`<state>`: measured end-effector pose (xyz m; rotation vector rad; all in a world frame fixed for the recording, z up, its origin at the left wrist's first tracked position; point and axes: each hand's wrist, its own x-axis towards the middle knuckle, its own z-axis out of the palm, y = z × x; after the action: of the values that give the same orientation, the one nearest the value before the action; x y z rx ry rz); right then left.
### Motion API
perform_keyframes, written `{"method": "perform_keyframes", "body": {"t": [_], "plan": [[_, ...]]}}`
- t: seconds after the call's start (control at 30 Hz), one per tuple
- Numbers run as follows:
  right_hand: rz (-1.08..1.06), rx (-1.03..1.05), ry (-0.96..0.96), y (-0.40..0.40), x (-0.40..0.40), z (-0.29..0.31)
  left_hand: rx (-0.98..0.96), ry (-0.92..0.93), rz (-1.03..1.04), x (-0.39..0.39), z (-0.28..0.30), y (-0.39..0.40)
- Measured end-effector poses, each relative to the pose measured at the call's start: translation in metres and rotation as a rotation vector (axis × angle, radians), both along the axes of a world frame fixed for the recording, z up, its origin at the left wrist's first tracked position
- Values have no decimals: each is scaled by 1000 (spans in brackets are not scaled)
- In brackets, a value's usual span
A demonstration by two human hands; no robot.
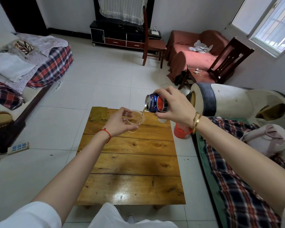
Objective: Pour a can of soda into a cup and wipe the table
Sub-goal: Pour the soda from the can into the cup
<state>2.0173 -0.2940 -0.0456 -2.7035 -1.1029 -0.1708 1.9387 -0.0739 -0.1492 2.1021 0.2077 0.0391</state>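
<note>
My right hand [174,105] grips a blue and red soda can [156,103], tipped on its side with the opening to the left. A thin brown stream falls from it into a clear plastic cup [136,118]. My left hand [118,123] holds that cup, lifted a little above the far part of the low wooden table [130,163]. Some brown soda lies in the cup's bottom. A folded olive-green cloth [99,114] rests on the table's far left corner.
A small white object [162,120] sits at the table's far right edge, mostly hidden by my right hand. A red basket [182,130] stands on the floor right of the table. Plaid-covered seating flanks both sides. A power strip [18,148] lies on the tiled floor at left.
</note>
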Motion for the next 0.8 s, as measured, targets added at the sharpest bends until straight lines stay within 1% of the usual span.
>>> {"method": "perform_keyframes", "body": {"t": [0.8], "plan": [[12,-22,-37,0,-3,2,2,-2,3,-2,-3,1]]}}
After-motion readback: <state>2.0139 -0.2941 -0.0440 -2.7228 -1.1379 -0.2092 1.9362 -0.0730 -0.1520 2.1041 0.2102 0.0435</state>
